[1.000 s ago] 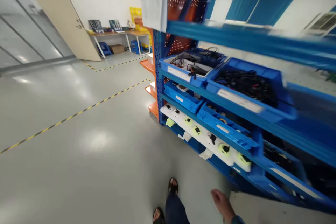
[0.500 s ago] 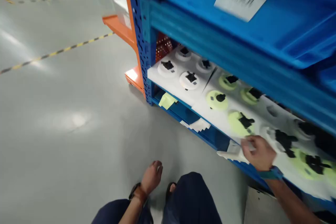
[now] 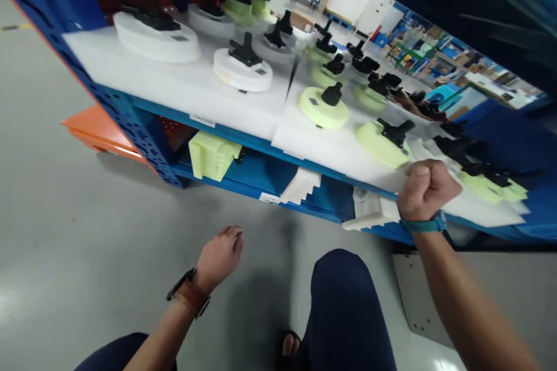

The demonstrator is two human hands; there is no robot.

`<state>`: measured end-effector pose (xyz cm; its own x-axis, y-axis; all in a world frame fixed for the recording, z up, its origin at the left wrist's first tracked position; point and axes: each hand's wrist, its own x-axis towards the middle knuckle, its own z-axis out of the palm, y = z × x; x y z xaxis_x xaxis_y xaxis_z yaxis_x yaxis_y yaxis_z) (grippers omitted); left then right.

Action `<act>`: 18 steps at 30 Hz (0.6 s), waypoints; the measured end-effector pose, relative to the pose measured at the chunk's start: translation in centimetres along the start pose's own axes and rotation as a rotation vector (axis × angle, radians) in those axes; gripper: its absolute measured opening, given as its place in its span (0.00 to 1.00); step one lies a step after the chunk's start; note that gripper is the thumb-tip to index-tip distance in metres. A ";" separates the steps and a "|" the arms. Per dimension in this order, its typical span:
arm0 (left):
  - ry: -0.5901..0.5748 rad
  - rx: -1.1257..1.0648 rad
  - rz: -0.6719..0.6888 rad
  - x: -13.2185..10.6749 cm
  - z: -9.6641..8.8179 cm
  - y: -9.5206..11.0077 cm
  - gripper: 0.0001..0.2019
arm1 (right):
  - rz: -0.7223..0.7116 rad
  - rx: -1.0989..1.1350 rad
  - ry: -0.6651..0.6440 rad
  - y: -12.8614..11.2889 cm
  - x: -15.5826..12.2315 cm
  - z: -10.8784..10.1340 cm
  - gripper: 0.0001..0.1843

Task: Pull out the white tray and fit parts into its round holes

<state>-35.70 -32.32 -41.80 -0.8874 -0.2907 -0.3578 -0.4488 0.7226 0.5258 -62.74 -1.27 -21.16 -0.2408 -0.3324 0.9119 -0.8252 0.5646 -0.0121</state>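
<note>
I am crouched at a low blue shelf (image 3: 143, 107). A white foam sheet (image 3: 183, 84) on it carries several round discs with black parts on top: white discs (image 3: 241, 72) at the left, pale green discs (image 3: 324, 110) toward the right. My right hand (image 3: 424, 188) is closed in a fist on the front edge of the foam sheet, beside a green disc (image 3: 383, 142). My left hand (image 3: 220, 255) hangs loosely over the grey floor in front of the shelf, fingers relaxed, holding nothing.
Below the shelf lie a pale green foam block (image 3: 211, 153) and white zigzag foam pieces (image 3: 300, 184) (image 3: 372, 214). An orange rack base (image 3: 98, 130) juts out at left. My knees (image 3: 346, 295) are under me, and a grey metal plate (image 3: 418, 295) lies on the floor at right.
I came from standing beside the rack down to a crouch at the bottom shelf. My right hand reached in and closed on the foam sheet's edge; my left hand stayed low over the floor.
</note>
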 end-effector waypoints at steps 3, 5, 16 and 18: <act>-0.038 -0.046 0.100 0.0 1.7 1.8 0.19 | 0.138 0.129 0.059 -1.7 0.0 -1.2 0.21; -0.075 -0.023 0.108 0.2 3.0 2.1 0.18 | 0.233 0.183 0.147 -3.8 -1.4 -1.9 0.20; -0.010 -0.236 0.082 0.6 5.6 0.6 0.16 | 0.998 0.341 -0.599 -8.9 -9.3 10.6 0.64; 0.007 -0.261 0.052 0.2 5.4 0.2 0.16 | 0.966 0.414 -0.608 -8.5 -7.6 13.2 0.51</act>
<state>-35.40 -28.90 -45.95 -0.9103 -0.2626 -0.3200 -0.4137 0.5511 0.7247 -60.62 -13.55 -33.46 -0.9558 -0.2707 0.1143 -0.2469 0.5289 -0.8120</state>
